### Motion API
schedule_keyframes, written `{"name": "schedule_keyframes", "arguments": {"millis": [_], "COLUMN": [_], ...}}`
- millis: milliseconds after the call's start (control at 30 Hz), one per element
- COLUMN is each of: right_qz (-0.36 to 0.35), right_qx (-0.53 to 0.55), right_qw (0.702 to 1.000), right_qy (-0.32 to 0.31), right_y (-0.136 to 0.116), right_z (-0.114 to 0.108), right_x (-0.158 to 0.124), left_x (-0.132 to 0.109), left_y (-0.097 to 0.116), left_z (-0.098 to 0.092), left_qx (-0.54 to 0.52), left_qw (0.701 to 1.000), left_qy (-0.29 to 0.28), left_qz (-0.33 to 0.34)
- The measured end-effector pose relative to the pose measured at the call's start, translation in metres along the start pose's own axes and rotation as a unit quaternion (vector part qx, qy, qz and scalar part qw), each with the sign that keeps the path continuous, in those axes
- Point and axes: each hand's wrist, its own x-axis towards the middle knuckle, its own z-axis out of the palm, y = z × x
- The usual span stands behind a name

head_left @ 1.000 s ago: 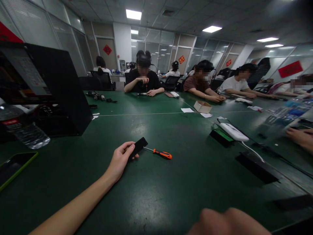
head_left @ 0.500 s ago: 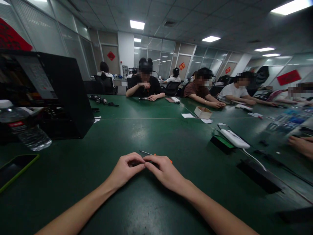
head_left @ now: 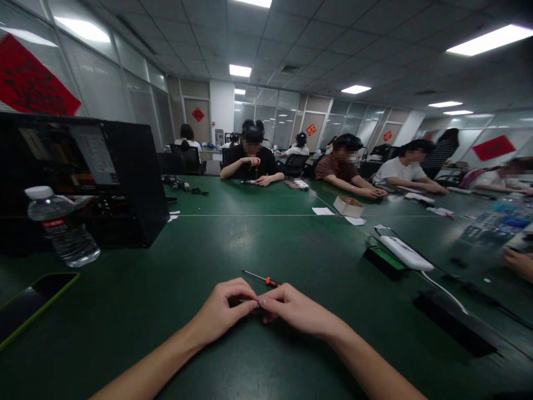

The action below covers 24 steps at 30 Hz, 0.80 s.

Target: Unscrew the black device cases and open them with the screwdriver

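My left hand (head_left: 227, 308) and my right hand (head_left: 300, 311) meet at their fingertips low over the green table (head_left: 241, 355). Both are closed in a pinch. A small dark piece shows between the fingertips, too small and too covered to name. Just beyond my fingers lies a screwdriver (head_left: 271, 282) with an orange and black handle and a thin metal shaft pointing left. My right hand's knuckles hide the end of its handle.
To the left stand an open computer case (head_left: 137, 183), a water bottle (head_left: 69, 233) and a green-edged phone (head_left: 37, 303). On the right lie a white power strip (head_left: 406, 253), cables and a black box-like piece (head_left: 453, 322). A small box (head_left: 348, 206) sits farther back. Co-workers sit around the table.
The view has tilted up slightly. My right hand has turned a little, so more of the screwdriver's handle and the small dark piece at my fingertips show.
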Motion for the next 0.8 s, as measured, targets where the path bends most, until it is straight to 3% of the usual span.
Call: {"name": "schedule_keyframes", "arguments": {"millis": [100,167,267,300,367,467,500,600,800], "right_qz": [-0.008,0.002,0.011,0.013,0.024,0.143,0.171,0.222,0.243], "right_qx": [-0.013,-0.039,-0.153,-0.218,-0.352,-0.478,-0.485,-0.489,-0.501], "right_qw": [1.000,0.999,0.974,0.947,0.861,0.736,0.718,0.702,0.704], "right_qy": [0.003,0.034,0.165,0.236,0.365,0.457,0.469,0.468,0.442], "right_y": [-0.003,-0.004,0.004,0.009,0.025,0.051,0.059,0.078,0.095], "right_z": [-0.005,-0.019,-0.067,-0.090,-0.140,-0.205,-0.221,-0.244,-0.246], "right_x": [-0.008,-0.020,-0.048,-0.059,-0.083,-0.118,-0.127,-0.142,-0.143], "left_x": [0.001,0.002,0.003,0.004,0.005,0.006,0.006,0.006,0.007], "left_y": [-0.001,-0.003,-0.005,-0.005,-0.004,-0.001,0.000,-0.001,0.000], "left_z": [0.001,0.002,0.002,0.002,0.001,0.001,0.001,0.001,0.001], "left_qx": [0.007,-0.003,-0.020,-0.015,0.008,0.043,0.050,0.059,0.037], "left_qw": [1.000,0.998,0.995,0.995,0.995,0.995,0.994,0.994,0.995], "left_qy": [0.001,0.010,0.017,0.015,0.009,-0.001,-0.003,-0.002,0.005], "left_qz": [-0.027,-0.060,-0.094,-0.098,-0.101,-0.095,-0.092,-0.090,-0.097]}}
